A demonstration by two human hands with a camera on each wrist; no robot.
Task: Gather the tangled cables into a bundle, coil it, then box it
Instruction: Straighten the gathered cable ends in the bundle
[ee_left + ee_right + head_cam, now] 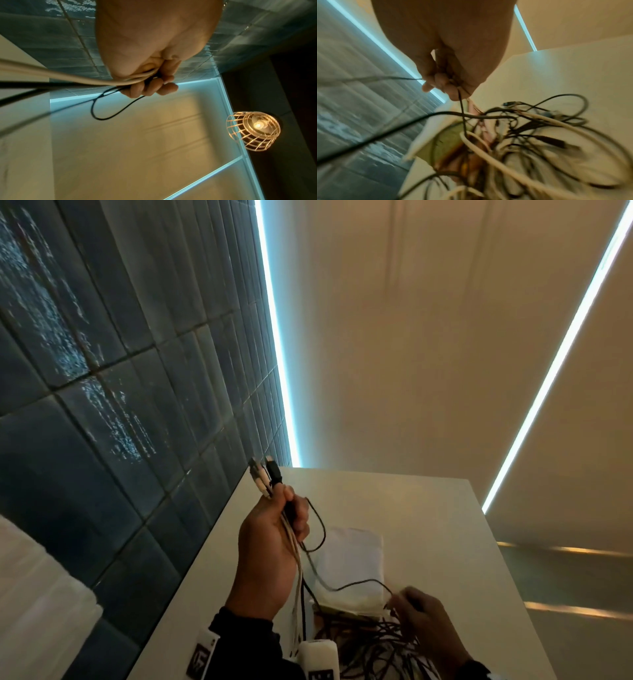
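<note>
While raised over the table's [428, 508] left edge, plug ends [265, 477] are clenched in the left hand [270, 546] | black cable [363, 582] apparently pinched by right hand [424, 618] | tangled cables [383, 645] at near edge, beside white box [352, 559].

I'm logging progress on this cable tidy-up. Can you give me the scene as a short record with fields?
left hand: raised left hand grips a bunch of white and black cables, plug ends sticking up above the fist
right hand: right hand pinches a thin black cable above the pile
tangled pile: tangled pile lies loose on the white table
box: white box on the table, behind the pile
stage: gathering; not yet coiled
</note>
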